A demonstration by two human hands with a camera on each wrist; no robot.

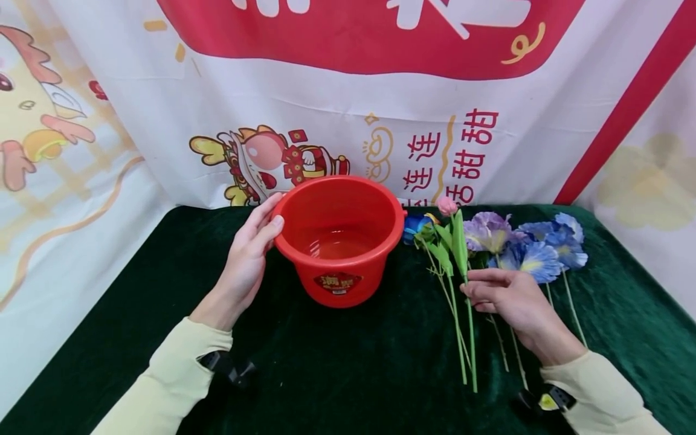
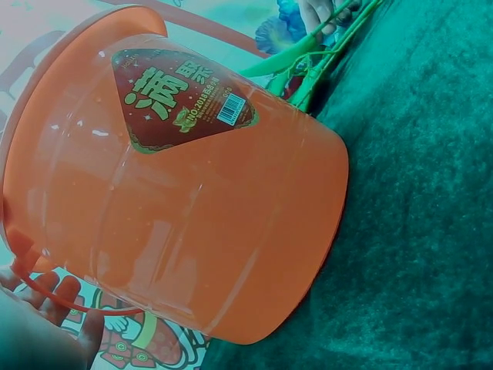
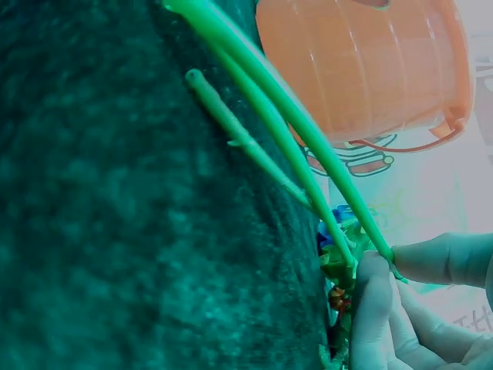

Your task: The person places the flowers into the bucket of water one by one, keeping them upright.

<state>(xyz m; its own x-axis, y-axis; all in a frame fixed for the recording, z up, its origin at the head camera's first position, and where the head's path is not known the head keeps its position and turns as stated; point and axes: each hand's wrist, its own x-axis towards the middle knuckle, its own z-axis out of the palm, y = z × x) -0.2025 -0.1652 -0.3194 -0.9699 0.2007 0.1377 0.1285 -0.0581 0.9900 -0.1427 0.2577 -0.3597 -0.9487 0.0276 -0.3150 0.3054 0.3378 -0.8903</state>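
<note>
A red plastic bucket (image 1: 338, 275) stands upright with its mouth toward me. My left hand (image 1: 244, 260) holds it at the left side of the rim, thumb in front; in the left wrist view its fingers (image 2: 68, 291) lie by the thin handle (image 2: 54, 297). At the right, my right hand (image 1: 511, 296) pinches the green stem of an artificial pink tulip (image 1: 447, 206) between thumb and fingers. A second green stem (image 3: 269, 108) runs beside the pinched one. A blue flower (image 1: 415, 228) lies between the bucket and the tulip.
Purple (image 1: 488, 231) and blue flowers (image 1: 544, 248) with long stems lie behind and right of my right hand. Dark green cloth (image 1: 348, 362) covers the table. A printed white curtain (image 1: 337, 103) hangs along the back edge.
</note>
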